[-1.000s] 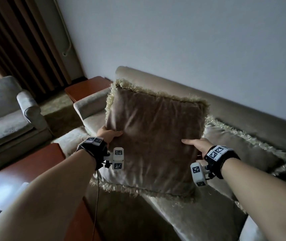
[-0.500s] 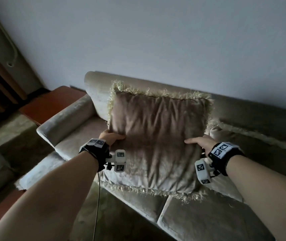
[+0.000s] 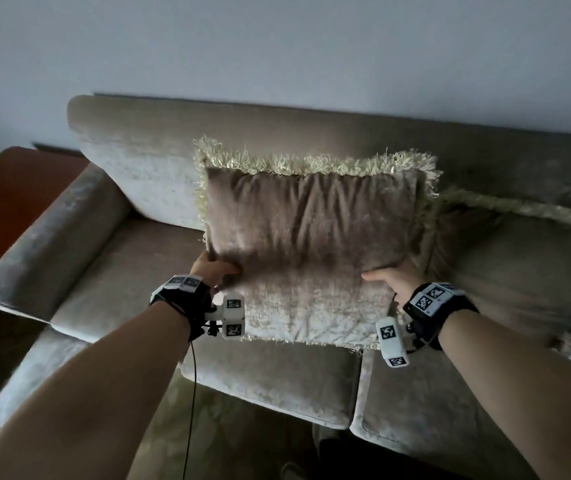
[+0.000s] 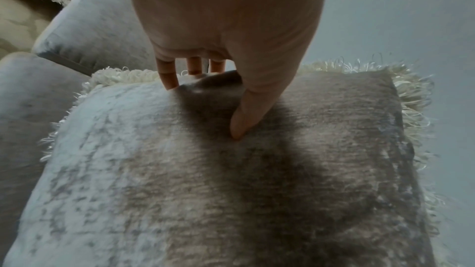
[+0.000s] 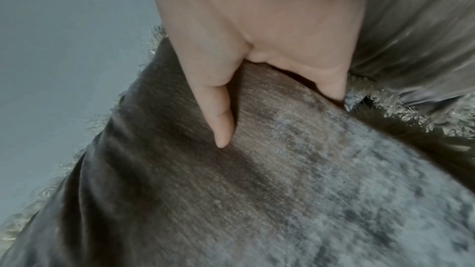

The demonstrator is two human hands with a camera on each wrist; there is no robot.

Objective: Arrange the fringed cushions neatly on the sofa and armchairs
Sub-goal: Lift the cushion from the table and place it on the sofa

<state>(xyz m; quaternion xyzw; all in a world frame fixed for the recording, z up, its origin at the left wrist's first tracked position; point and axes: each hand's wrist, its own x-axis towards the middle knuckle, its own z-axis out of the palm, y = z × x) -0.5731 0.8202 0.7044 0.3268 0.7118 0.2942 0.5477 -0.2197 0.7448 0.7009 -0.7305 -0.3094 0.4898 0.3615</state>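
Note:
A brown velvet fringed cushion (image 3: 312,244) with a cream fringe stands upright over the sofa (image 3: 159,174) seat, in front of the backrest. My left hand (image 3: 213,270) grips its left edge, thumb on the front and fingers behind, as the left wrist view shows on the cushion (image 4: 231,180) with my left hand (image 4: 221,96). My right hand (image 3: 393,277) grips the right edge the same way, and the right wrist view shows that hand (image 5: 257,88) on the cushion (image 5: 282,190). A second fringed cushion (image 3: 512,261) leans against the backrest just to the right, partly hidden.
The sofa's left armrest (image 3: 52,237) is at the left, with a reddish wooden side table (image 3: 10,195) beyond it. A plain wall (image 3: 277,46) rises behind the backrest. Patterned carpet (image 3: 228,441) lies below the seat's front edge.
The cushion, held in both hands, has come lower and closer to the sofa backrest. My view has swung right, so the armchair and curtain have left the picture.

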